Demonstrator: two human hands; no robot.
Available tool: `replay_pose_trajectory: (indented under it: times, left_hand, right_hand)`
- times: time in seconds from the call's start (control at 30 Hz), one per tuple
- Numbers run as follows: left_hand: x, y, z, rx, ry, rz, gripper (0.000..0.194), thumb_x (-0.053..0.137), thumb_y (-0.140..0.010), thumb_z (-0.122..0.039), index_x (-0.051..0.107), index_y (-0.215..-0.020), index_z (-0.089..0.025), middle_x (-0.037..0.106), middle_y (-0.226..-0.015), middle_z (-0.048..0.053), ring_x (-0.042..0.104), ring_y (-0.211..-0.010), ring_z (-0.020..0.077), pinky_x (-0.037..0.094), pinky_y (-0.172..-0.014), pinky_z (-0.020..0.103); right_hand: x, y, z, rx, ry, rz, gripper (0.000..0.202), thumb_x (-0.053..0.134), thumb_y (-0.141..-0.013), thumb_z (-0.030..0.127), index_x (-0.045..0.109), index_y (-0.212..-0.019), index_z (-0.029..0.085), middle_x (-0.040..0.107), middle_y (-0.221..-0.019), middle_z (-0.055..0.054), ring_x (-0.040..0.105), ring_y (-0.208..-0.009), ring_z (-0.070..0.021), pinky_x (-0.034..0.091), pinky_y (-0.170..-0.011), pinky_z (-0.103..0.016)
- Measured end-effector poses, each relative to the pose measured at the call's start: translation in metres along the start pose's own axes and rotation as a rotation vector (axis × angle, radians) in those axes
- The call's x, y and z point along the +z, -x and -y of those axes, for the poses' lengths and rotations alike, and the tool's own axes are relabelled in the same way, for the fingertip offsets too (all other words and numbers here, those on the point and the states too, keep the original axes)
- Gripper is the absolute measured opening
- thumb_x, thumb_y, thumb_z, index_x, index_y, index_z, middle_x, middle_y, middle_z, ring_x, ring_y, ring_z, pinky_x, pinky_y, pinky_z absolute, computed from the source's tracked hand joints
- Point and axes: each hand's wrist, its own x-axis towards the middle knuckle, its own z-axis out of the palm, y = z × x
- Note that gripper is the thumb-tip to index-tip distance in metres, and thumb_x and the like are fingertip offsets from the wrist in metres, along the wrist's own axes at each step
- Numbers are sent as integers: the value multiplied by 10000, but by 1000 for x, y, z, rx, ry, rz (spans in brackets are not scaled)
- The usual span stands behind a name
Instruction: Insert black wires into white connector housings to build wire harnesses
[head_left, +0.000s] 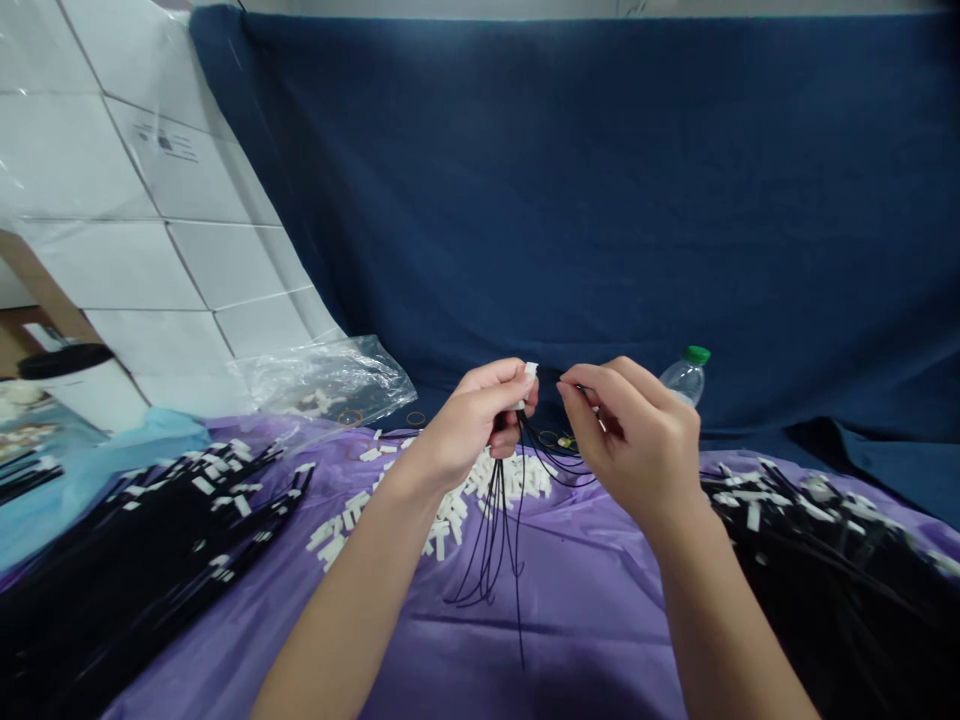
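My left hand (499, 400) is closed on a small white plastic piece (531, 369), pinched between thumb and fingers. Several thin black cords (495, 530) hang down below that hand, some looping over toward the right. Beside it, a short gap away, my right hand (630, 420) pinches the end of a black cord (561, 379) between thumb and forefinger. Under both hands a pile of loose white plastic pieces (450, 510) lies on the purple cloth (585, 600). Whether the cord in my right hand joins the white piece I cannot tell.
Bundles of black cords with white ends lie at left (150, 570) and right (810, 560). A clear plastic bag (337, 385), a white cup with a black lid (90, 385) and a green-capped bottle (686, 378) stand behind. White boxes (150, 260) and a blue curtain (600, 200) rise at the back.
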Motion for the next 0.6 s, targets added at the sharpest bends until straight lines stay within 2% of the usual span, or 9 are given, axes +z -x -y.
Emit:
replay_pose_trajectory:
  times: [0.2, 0.4, 0.5, 0.6]
  left_hand:
    - [2, 2, -2, 0, -3, 7, 238, 514, -874, -307, 443, -708, -153, 398, -684, -25, 264, -429, 10, 168, -383, 163]
    - [3, 2, -2, 3, 0, 11, 249, 531, -869, -314, 439, -703, -154, 394, -687, -25, 260, -426, 8, 159, -377, 162]
    - [0, 1, -2, -2, 21, -7, 238, 540, -864, -327, 465, -719, -154, 401, -688, -25, 271, -420, 6, 176, -376, 157]
    - [-4, 0, -1, 8, 74, -77, 219, 538, -863, -347, 491, -755, -162, 409, -677, -28, 286, -405, 7, 190, -373, 150]
  right_hand:
    - [4, 0, 2, -5, 5, -56, 67, 577, -868, 146, 642, -860, 154, 577, -694, 18, 430, -521, -49, 366, -502, -196]
    - [5, 1, 2, -12, 38, -26, 64, 567, -881, 151, 631, -882, 159, 590, -716, 10, 470, -529, -57, 385, -515, -199]
    - [5, 1, 4, -40, 84, -30, 70, 583, -873, 151, 636, -918, 162, 625, -800, -22, 535, -624, -94, 422, -582, -222]
    - [2, -2, 10, -116, 136, -140, 110, 635, -825, 134, 648, -929, 168, 634, -885, -67, 554, -752, -158, 441, -694, -291]
